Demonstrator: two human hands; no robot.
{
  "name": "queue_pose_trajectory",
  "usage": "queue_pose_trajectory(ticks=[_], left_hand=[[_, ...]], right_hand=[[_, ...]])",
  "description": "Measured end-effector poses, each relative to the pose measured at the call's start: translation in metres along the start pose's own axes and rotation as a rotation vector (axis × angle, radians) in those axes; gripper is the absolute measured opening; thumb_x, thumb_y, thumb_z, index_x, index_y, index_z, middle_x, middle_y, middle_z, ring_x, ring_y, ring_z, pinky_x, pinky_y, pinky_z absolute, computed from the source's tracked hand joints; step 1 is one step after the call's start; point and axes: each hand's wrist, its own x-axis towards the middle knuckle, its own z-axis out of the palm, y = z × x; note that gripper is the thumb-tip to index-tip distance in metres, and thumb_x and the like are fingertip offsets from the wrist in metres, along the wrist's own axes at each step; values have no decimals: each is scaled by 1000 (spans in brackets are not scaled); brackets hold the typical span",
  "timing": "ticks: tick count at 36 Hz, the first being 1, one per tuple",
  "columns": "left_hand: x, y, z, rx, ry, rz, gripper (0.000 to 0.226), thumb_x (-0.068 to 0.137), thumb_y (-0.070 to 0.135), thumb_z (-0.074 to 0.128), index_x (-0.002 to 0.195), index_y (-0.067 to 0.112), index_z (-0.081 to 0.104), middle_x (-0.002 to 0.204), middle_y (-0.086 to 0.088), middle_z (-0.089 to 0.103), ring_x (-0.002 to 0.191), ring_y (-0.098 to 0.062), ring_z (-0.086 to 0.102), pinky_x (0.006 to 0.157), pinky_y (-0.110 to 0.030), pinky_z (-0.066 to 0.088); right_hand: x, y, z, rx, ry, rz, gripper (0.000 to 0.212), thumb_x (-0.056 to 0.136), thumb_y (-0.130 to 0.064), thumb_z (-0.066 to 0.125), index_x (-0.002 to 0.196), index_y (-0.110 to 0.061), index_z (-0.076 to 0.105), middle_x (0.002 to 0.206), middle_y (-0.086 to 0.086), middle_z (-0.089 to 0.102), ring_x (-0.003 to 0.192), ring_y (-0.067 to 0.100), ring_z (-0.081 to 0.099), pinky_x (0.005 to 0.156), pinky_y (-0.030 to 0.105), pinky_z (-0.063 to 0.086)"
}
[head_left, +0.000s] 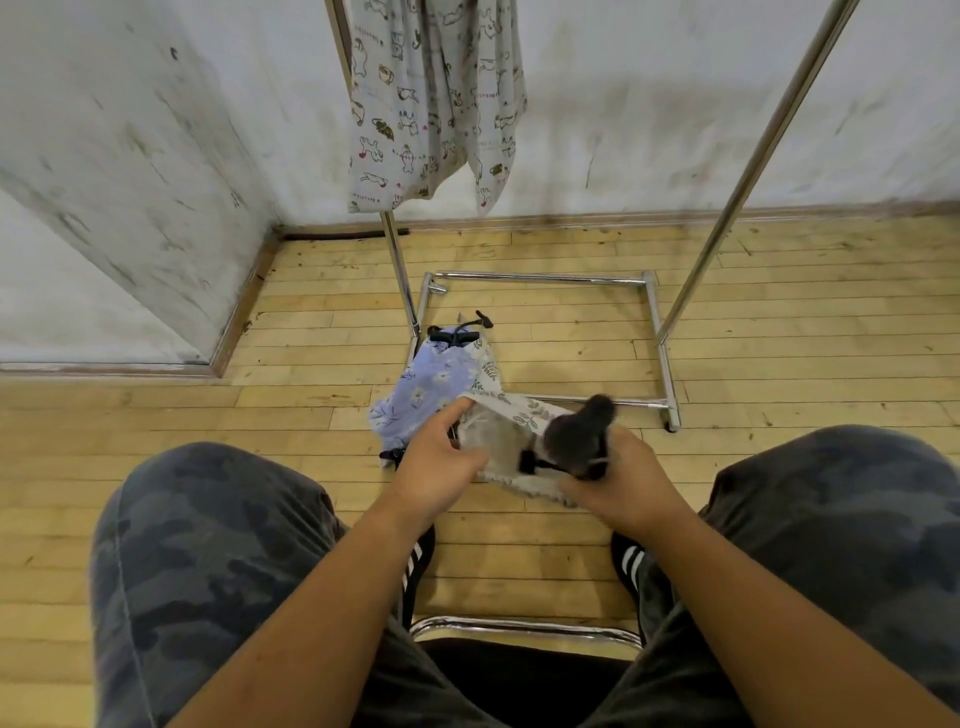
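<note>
Down between the knees, both hands hold a leaf-print cloth (498, 439) above the floor.
The left hand (441, 465) pinches its edge with curled fingers; the right hand (621, 486) grips a blurred black hanger (576, 431) against it, forearms angled inward.

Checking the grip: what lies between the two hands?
Head view: a leaf-print cloth and a blurred black hanger, held between the left hand and right hand.

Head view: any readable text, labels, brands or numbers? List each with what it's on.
No text can be read.
White cartoon-print cloth hanging on the steel rack: small printed words among the drawings, too blurred to read.
Black shoes with white stripes: stripes only, no lettering.
White leaf-print cloth held by left hand and right hand: no text.
</note>
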Motion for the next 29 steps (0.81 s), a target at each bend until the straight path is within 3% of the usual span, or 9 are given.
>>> queue_pose_trajectory(ticks=[2,4,7,10,13,16,19,26,29], left_hand=[[-1,1,2,22,-26,11,66,89,4,66,144,38,51,113,15,74,73,-26,59,65,-35,52],[-3,0,3,35,-87,13,69,88,7,71,148,34,50,123,17,71,91,-38,69,83,-43,61],[-6,0,3,25,-87,47,56,85,-2,73,130,30,64,107,18,75,95,-4,73,78,-18,58],[-5,1,4,18,-45,52,41,86,3,74,108,37,69,100,23,75,99,5,68,80,-11,51],[-6,3,2,-25,9,5,44,87,8,74,119,36,65,116,22,66,113,-8,62,96,-31,50],[-10,8,0,-32,-5,14,49,87,5,72,128,32,61,118,22,65,114,-11,64,87,-27,50],[-11,5,2,-33,-56,58,41,89,14,79,122,35,65,117,20,71,112,-5,67,96,-29,53],[-20,6,20,104,-30,252,37,86,36,83,120,32,68,108,17,75,101,5,69,85,-14,54],[-20,8,28,146,48,260,39,84,36,83,118,29,66,104,15,73,95,5,67,77,-6,50]], right_hand=[[4,11,7,-198,-20,-1,25,81,-19,79,91,-39,68,95,-4,67,82,3,61,63,10,41],[8,20,9,-296,-13,43,50,81,-24,80,126,-38,66,117,3,63,105,18,60,81,21,47],[10,17,3,-241,3,72,67,86,-10,74,146,-32,55,132,5,59,122,25,58,97,27,47],[9,17,1,-208,0,36,66,89,4,61,145,-31,56,133,7,55,125,25,54,97,23,43],[8,21,5,-179,-13,-2,69,90,6,57,142,-38,55,121,3,53,117,24,53,91,21,38],[9,22,6,-146,11,-31,65,94,0,57,145,-39,51,123,3,56,117,22,53,91,23,40],[9,17,6,-40,46,-19,55,100,-8,57,149,-32,51,143,-2,55,132,18,51,104,28,45],[7,7,8,34,-18,-74,58,95,0,58,142,-34,57,147,-13,54,128,0,47,90,-4,34],[6,1,5,146,19,-75,57,93,4,55,137,-32,63,137,-13,61,124,-2,54,86,-4,40]])
